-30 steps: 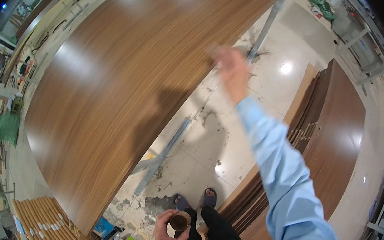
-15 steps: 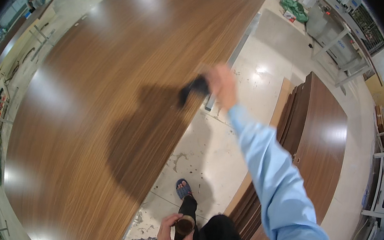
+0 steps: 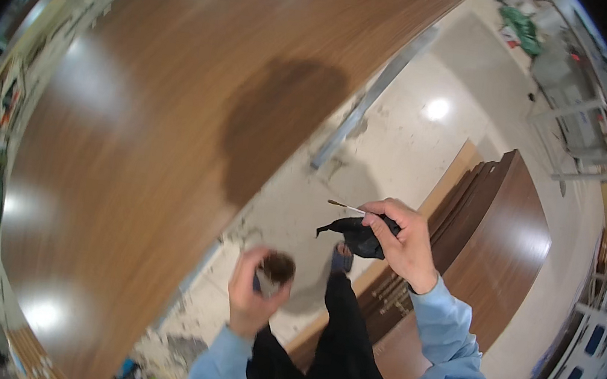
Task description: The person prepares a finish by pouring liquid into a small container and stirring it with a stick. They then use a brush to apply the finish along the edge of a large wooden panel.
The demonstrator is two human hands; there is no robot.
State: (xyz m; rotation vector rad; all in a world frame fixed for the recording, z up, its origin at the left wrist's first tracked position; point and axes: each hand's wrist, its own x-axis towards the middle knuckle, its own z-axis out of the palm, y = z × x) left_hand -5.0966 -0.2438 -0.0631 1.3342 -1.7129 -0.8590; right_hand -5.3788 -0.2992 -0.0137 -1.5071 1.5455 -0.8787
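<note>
My left hand is wrapped round a small round cup with something dark brown inside, held over the floor beside the panel's edge. My right hand pinches a thin white cotton swab whose tip is dark brown and points left. A black cloth is gripped in the same hand and hangs out below the swab. Both hands are apart from the large brown wood-grain panel on my left, where a dark shadow falls.
On my right lies a stack of brown panels. A grey metal bar runs along the big panel's right edge. Floor shows between panel and stack. A green bag and metal-legged table are at the far right.
My right hand has come back from over the panel toward my body, bringing the black cloth and swab. My left hand has risen slightly and moved left with the cup. The view has shifted.
</note>
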